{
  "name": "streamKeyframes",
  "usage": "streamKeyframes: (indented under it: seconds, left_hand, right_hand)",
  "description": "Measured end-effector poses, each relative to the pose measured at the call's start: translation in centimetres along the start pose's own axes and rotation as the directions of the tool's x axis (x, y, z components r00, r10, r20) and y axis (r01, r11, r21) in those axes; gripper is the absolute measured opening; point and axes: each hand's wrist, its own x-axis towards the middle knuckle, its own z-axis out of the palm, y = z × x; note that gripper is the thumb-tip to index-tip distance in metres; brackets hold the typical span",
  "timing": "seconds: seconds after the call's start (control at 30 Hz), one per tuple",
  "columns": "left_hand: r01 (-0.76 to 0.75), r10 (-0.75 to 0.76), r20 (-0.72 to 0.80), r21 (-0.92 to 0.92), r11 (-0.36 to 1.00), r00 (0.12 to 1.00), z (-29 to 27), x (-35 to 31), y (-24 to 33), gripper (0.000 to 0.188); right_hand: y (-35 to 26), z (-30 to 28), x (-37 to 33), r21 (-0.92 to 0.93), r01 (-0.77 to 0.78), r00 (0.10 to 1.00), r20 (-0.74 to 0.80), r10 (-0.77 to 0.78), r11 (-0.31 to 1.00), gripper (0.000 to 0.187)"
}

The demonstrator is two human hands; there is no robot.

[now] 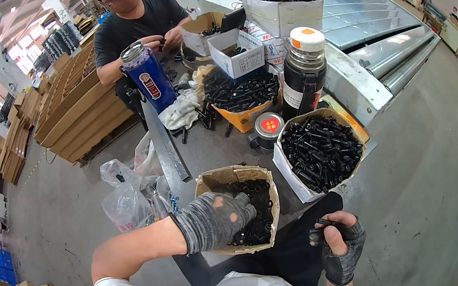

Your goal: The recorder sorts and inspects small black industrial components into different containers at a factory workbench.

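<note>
My left hand (217, 218), in a grey cut-finger glove, reaches into an open cardboard box (212, 183) of small black ring-shaped parts (258, 230). Its fingertips are hidden, so their grip does not show. Over on the right, my right hand (342, 249), gloved the same way, is closed with a slim black bolt-like part (325, 222) between thumb and fingers. Beyond it, a white-sided box (294, 179) is heaped with black bolt-like parts (321, 151).
Across the table a person (140, 23) handles small parts. Nearby stand a blue can (152, 81), a black flask (303, 74), a lidded cup (267, 130) and more boxes of black parts. A metal bar (165, 142) lies at the left edge, beside a plastic bag (129, 199).
</note>
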Motion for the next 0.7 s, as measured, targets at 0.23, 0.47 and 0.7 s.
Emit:
streamKeyframes:
  seconds: [0.23,0.47,0.7]
  left_hand:
    - [-0.089,0.083,-0.099,-0.054,0.995,0.992,1.3,0.5,-1.4,0.029]
    - [0.055,-0.118,-0.122,-0.426,0.903,0.986,-1.4,-0.1,-2.0,0.021]
    - [0.110,-0.391,-0.142,-0.825,0.554,0.909,-2.8,-1.7,-1.3,0.017]
  right_hand:
    - [0.0,0.8,-0.1,0.037,-0.057,0.997,0.052,0.055,0.998,0.020]
    - [-0.2,2.2,0.6,0.009,-0.123,0.982,0.142,0.121,0.992,0.019]
    - [-1.3,4.6,2.4,-0.200,0.000,0.968,0.246,0.050,0.980,0.021]
